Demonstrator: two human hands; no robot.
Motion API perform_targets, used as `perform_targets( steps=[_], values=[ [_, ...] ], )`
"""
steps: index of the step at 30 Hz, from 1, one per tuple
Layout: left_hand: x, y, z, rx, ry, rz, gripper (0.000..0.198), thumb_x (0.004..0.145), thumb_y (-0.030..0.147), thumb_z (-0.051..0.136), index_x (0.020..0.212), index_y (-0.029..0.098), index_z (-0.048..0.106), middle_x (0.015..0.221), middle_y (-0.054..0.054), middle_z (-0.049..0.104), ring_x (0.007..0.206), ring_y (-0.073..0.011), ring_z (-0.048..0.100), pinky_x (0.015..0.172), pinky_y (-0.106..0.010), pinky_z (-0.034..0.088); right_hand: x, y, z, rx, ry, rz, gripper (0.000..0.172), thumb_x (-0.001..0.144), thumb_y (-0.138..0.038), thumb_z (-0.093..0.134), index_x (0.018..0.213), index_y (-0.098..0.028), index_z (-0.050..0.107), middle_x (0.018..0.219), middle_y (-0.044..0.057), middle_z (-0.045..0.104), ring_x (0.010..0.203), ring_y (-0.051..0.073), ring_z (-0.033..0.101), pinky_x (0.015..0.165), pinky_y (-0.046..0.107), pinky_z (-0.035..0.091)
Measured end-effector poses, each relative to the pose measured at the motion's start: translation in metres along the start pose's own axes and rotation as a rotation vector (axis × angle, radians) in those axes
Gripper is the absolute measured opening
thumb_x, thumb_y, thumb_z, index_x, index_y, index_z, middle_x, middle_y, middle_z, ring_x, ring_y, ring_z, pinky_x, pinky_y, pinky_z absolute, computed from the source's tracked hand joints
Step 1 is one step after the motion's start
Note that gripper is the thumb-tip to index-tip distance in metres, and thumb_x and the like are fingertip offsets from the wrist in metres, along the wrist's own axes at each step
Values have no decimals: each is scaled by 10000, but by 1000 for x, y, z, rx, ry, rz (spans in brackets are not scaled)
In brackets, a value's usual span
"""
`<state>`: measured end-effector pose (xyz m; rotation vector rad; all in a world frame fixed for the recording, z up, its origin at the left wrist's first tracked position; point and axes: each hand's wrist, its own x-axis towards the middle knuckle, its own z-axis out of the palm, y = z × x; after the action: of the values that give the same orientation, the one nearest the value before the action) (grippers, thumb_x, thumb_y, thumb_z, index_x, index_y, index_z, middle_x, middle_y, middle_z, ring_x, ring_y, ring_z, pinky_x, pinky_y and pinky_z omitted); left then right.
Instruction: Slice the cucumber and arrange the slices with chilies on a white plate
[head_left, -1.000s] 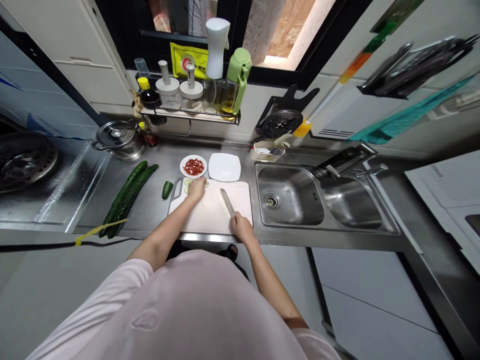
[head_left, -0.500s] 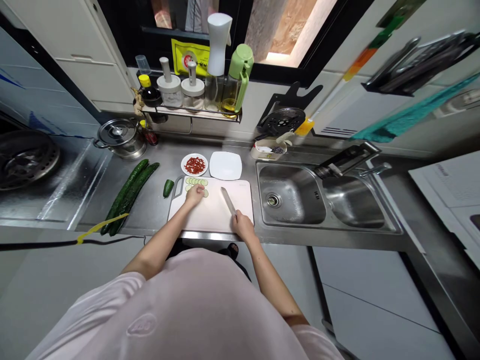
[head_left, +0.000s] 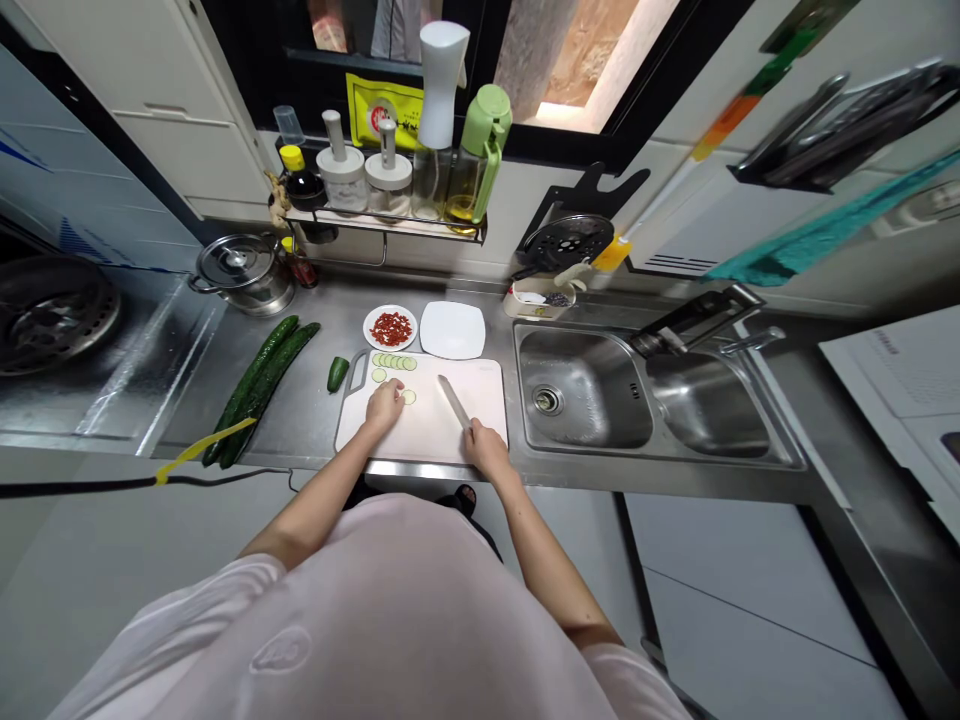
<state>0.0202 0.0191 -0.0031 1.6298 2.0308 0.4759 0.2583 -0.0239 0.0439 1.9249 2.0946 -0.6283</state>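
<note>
Hands: left by slice; right, knife

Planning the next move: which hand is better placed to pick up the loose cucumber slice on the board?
Left. The left hand lies right beside the loose slice; the right hand is closed on the knife.

Left hand flat on cutting board, just beside cucumber slices. Right hand grips knife, blade on board. Whole cucumbers on counter, left of board.
</note>
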Motion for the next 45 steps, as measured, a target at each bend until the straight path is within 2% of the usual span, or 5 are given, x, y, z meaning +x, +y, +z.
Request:
perform_targets(
  steps=[9,15,30,37,45],
  values=[
    [11,-9,1,-64,18,-72,165,761,260,559,916,206,575,759,-2,606,734,-145,559,664,-235,387,-19,-11,-8,-76,-27,-104,332,952,-378,272,1084,-185,507,925,106,634,865,208,601,706,268,363],
    [15,-7,2,-29,29,-106,163,764,312,568,897,219,587,773,-11,625,732,-157,567,647,-245,378,-25,-17,-8,-127,-39,-175,302,942,-338,291,1076,-194,520,921,105,635,874,218,598,718,280,366],
    [16,-5,-2,-32,-15,-164,171,762,328,567,901,230,590,799,-5,640,756,-153,571,642,-236,365,-24,-19,-8,-163,-76,-204,256,923,-262,320,1067,-191,519,916,99,637,870,210,599,711,278,373],
    [17,-7,0,-43,-5,-160,160,750,328,573,879,233,589,774,2,631,732,-150,563,634,-239,356,-18,-16,-16,-197,-102,-236,268,932,-274,311,1073,-192,523,931,102,637,885,209,597,727,282,374],
    [18,-9,1,-52,-4,-150,156,752,316,561,879,231,590,779,-2,624,718,-146,554,643,-239,356,-9,-13,-17,-199,-147,-278,260,907,-194,327,1077,-166,521,947,117,637,898,219,598,722,287,386]
  ],
)
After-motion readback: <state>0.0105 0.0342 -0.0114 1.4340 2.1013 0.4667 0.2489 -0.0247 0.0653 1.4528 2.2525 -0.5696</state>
